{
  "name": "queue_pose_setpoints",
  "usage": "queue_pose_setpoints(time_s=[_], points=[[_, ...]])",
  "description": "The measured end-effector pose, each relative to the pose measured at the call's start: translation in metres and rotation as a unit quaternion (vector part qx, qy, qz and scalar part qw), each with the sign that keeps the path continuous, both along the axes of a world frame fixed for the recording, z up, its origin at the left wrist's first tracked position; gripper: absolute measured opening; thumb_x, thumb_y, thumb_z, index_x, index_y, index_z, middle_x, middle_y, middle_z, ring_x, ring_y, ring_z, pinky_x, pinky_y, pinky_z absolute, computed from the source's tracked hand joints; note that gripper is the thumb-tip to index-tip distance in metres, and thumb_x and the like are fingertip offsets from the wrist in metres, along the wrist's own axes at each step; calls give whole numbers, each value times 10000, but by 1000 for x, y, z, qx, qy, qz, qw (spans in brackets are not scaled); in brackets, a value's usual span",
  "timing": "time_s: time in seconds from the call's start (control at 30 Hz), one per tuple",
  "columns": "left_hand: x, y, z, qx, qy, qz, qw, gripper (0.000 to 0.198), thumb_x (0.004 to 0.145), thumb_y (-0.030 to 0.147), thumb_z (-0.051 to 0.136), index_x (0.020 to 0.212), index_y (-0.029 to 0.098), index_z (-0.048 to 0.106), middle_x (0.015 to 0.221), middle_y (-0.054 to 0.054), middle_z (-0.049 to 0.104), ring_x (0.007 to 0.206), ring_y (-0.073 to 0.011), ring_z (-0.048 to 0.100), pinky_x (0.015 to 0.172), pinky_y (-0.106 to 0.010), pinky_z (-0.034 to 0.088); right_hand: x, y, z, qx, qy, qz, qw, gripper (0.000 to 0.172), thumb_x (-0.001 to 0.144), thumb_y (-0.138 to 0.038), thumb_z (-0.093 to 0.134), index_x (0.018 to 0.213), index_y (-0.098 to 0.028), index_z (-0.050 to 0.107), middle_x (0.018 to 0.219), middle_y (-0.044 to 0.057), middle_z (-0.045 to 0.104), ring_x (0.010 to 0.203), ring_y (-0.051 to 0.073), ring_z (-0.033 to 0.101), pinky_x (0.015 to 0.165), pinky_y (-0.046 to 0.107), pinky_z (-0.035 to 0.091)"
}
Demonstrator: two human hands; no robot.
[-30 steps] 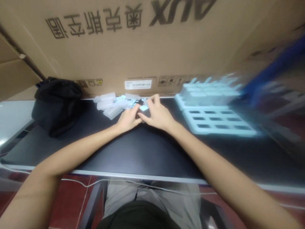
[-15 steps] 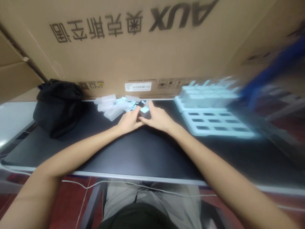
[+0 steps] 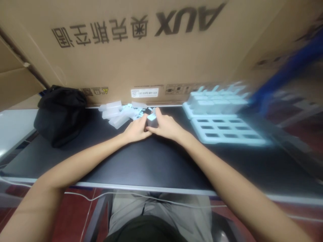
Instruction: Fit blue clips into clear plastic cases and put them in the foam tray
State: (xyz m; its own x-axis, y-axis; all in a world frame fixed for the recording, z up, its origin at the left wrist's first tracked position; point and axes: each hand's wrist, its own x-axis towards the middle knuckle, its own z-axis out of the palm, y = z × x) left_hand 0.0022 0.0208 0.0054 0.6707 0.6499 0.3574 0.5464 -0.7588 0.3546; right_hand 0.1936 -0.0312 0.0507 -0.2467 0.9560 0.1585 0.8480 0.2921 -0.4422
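The work surface is a table (image 3: 141,161) with a smooth black top and a pale edge strip. A large brown cardboard box (image 3: 113,64) with inverted black print stands along its rear edge. At left rests a slack black fabric bag (image 3: 62,116). Near the left hand (image 3: 135,129) lies a loose pile of frosted, translucent plastic moulds (image 3: 116,114), elongated and box-shaped, mixed with flat light-blue plastic pieces (image 3: 138,111). At right lies a light-blue plastic frame (image 3: 196,123) with rounded corners and three rows of three rectangular openings. Directly behind it stands a block of light-blue capped moulds (image 3: 214,106), handles upward; its right end is blurred.

The handled unit is a small box-shaped mould with a light-blue cap (image 3: 152,121). It is located at table centre, between the hands, right of the pile. The cap is uppermost; the body below appears greyish and translucent. Both hands grasp the unit: the left hand at its left side, the right hand (image 3: 168,126) with its thumb at the front and forefinger beside the cap.

Compared with one second earlier, the right forefinger is lower and the mould body is visible beneath the cap. The pile and the frame are unchanged.
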Motion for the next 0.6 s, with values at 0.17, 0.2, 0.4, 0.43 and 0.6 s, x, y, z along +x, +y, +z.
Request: queue_pose_setpoints(time_s=[0.17,0.2,0.4,0.43,0.6], points=[[1,-1,1,-2,-1,3,1000,360,812,304,641,1063,240,391,832,-26,655,715,-257,672,594,-362,492,-2,0,-3,8,13,11,1000,565,860,-513,621,1283,-216,391,919,99,707,759,312,687,686,391,479],[1,-1,2,-4,0,3,1000,368,803,302,643,1061,241,388,827,-23,652,713,-257,669,593,-363,488,-2,0,-3,7,13,13,1000,569,862,-515,617,1288,-215,387,921,99,707,754,309,686,682,386,477],[1,-4,4,-13,5,8,1000,396,780,298,637,1089,233,398,831,-27,652,703,-258,654,593,-372,476,-2,-1,0,0,3,11,1000,596,870,-518,605,1303,-185,365,940,117,707,747,304,682,670,378,471],[1,-4,4,-14,6,9,1000,399,780,298,637,1096,232,402,838,-29,655,709,-260,657,596,-372,478,-3,-1,-1,2,1,9,1000,592,871,-517,607,1300,-189,365,944,117,708,751,304,683,670,376,472],[1,-3,3,-19,11,13,1000,418,781,301,647,1123,227,418,847,-37,669,728,-271,672,606,-376,496,-5,-1,-5,9,-13,3,1000,567,876,-518,616,1287,-201,385,919,111,714,741,311,689,651,373,473]])
